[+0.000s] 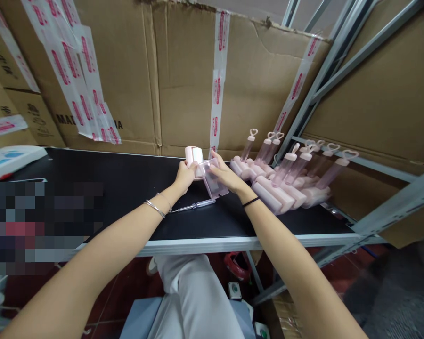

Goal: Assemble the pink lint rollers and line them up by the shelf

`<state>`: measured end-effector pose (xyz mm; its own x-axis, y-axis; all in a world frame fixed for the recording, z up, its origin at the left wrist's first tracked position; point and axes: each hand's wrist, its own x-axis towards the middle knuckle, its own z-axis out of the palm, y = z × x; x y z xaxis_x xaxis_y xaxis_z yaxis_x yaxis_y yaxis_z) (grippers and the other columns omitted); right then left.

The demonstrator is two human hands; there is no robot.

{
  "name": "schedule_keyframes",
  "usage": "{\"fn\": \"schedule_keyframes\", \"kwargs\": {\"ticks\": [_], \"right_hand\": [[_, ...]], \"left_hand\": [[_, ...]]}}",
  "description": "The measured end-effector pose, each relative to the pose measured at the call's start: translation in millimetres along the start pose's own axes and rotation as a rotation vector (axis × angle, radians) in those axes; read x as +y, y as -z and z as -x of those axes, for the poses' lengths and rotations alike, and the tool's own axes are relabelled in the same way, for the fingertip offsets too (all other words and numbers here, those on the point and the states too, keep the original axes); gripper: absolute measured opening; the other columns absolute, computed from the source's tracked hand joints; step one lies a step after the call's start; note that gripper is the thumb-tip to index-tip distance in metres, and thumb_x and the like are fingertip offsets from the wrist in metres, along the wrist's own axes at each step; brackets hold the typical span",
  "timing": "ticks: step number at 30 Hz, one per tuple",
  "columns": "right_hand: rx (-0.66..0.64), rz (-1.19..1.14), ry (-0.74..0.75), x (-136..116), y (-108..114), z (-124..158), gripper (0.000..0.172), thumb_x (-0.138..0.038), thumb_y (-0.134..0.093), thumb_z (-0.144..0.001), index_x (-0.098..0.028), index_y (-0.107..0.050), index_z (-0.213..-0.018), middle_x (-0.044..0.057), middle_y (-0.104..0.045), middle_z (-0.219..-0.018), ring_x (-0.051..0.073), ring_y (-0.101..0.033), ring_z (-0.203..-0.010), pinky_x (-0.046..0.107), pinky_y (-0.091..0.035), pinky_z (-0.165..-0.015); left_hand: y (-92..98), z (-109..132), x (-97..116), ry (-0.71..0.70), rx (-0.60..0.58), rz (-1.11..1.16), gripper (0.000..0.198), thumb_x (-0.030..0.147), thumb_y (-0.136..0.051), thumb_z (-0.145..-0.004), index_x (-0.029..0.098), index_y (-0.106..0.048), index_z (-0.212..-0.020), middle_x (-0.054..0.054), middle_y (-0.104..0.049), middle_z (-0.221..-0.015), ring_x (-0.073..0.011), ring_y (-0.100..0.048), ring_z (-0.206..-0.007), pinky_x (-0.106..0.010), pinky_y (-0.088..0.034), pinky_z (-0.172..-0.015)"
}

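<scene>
My left hand [186, 175] is wrapped round a pale pink and white rounded device [194, 156], held upright above the black tabletop. Right beside it, my right hand [224, 173] grips a translucent pink plastic piece [212, 181], which overlaps the device's right side. A screwdriver with a clear handle [203, 204] lies on the tabletop just below my hands. To the right stand several pink devices [268, 194] lying close together, and several clear pink tubes with heart-shaped loops [284, 169] rise among them.
A large taped cardboard sheet [183, 84] stands behind the black table [127, 188]. Metal shelf posts [392, 212] rise at the right. A white and blue object [21, 157] sits at the far left. The table's metal front edge [205, 245] runs above my lap.
</scene>
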<state>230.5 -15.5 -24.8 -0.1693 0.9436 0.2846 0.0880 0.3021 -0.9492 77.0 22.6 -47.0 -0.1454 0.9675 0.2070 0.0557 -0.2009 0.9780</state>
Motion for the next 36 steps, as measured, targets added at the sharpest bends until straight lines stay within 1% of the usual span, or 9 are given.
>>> {"fn": "schedule_keyframes", "kwargs": {"ticks": [3,5,7,10,12,14,22,28,36], "right_hand": [[0.178,0.092,-0.129,4.6,-4.9,-3.9,0.037,-0.025,-0.058,-0.077,-0.022,-0.055,-0.114,0.003,-0.062,-0.086,0.018,-0.06,-0.069,0.045,-0.059,-0.066],[0.356,0.131,-0.135,6.7,-4.5,-6.6,0.027,-0.024,-0.048,-0.08,-0.02,-0.054,-0.107,0.005,-0.06,-0.089,0.019,-0.061,-0.071,0.047,-0.059,-0.067],[0.573,0.189,-0.001,7.0,-2.6,-7.1,0.029,-0.024,-0.042,-0.083,-0.02,-0.049,-0.112,0.011,-0.059,-0.107,0.023,-0.063,-0.091,0.05,-0.057,-0.08],[0.765,0.312,0.21,6.3,-2.7,-5.1,0.039,-0.027,-0.042,-0.084,-0.017,-0.041,-0.122,0.018,-0.046,-0.133,0.025,-0.046,-0.128,0.051,-0.037,-0.111],[0.701,0.33,0.241,7.0,-5.6,-4.5,0.045,-0.035,-0.044,-0.086,-0.014,-0.039,-0.124,0.021,-0.042,-0.139,0.026,-0.037,-0.136,0.051,-0.026,-0.117],[0.569,0.28,0.223,8.9,-8.3,-5.6,0.049,-0.045,-0.041,-0.088,-0.015,-0.039,-0.126,0.02,-0.042,-0.141,0.026,-0.037,-0.136,0.051,-0.025,-0.117],[0.124,-0.142,0.005,17.7,-5.7,-8.9,0.06,-0.053,-0.066,-0.072,-0.025,-0.042,-0.119,0.007,-0.062,-0.122,0.022,-0.062,-0.107,0.042,-0.053,-0.091],[0.286,-0.134,0.198,13.5,5.6,-11.1,0.075,-0.059,-0.072,-0.066,-0.027,-0.039,-0.126,0.005,-0.062,-0.115,0.02,-0.061,-0.105,0.039,-0.049,-0.098],[0.232,-0.125,0.248,12.7,3.9,-10.4,0.077,-0.062,-0.071,-0.067,-0.027,-0.037,-0.126,0.005,-0.06,-0.108,0.021,-0.062,-0.099,0.039,-0.05,-0.095]], "left_hand": [[-0.1,1.9,1.7,0.02,0.061,-0.041,0.024,0.036,-0.056,-0.087,0.019,-0.044,-0.099,-0.014,-0.063,-0.112,-0.0225,-0.065,-0.101,-0.035,-0.051,-0.086],[1.7,4.0,5.3,-0.02,0.099,-0.046,0.025,0.036,-0.057,-0.087,0.019,-0.043,-0.099,-0.014,-0.062,-0.113,-0.023,-0.063,-0.104,-0.035,-0.05,-0.088],[3.0,7.5,9.7,-0.108,0.083,-0.018,0.026,0.034,-0.057,-0.086,0.018,-0.043,-0.101,-0.015,-0.061,-0.116,-0.0229,-0.062,-0.107,-0.035,-0.049,-0.091],[0.9,15.5,13.9,-0.244,-0.13,0.037,0.028,0.032,-0.057,-0.086,0.017,-0.044,-0.106,-0.014,-0.06,-0.119,-0.0216,-0.061,-0.108,-0.036,-0.048,-0.095],[-2.6,20.2,13.5,-0.282,-0.247,0.031,0.029,0.03,-0.058,-0.085,0.017,-0.044,-0.107,-0.014,-0.06,-0.12,-0.0214,-0.06,-0.109,-0.038,-0.047,-0.098],[-5.0,21.6,10.9,-0.28,-0.244,-0.003,0.03,0.026,-0.059,-0.084,0.017,-0.044,-0.108,-0.014,-0.059,-0.122,-0.022,-0.058,-0.112,-0.04,-0.045,-0.102],[8.0,1.0,-0.5,-0.177,-0.294,0.158,0.032,0.021,-0.058,-0.082,0.017,-0.046,-0.111,-0.01,-0.062,-0.115,-0.0203,-0.061,-0.107,-0.039,-0.046,-0.101],[8.7,0.1,2.6,-0.249,-0.33,0.149,0.037,0.026,-0.065,-0.079,0.013,-0.053,-0.112,-0.013,-0.064,-0.117,-0.0249,-0.06,-0.11,-0.042,-0.042,-0.103],[4.2,4.5,1.6,-0.266,-0.287,0.209,0.034,0.029,-0.065,-0.079,0.014,-0.055,-0.108,-0.011,-0.065,-0.111,-0.0235,-0.061,-0.104,-0.04,-0.044,-0.1]]}}
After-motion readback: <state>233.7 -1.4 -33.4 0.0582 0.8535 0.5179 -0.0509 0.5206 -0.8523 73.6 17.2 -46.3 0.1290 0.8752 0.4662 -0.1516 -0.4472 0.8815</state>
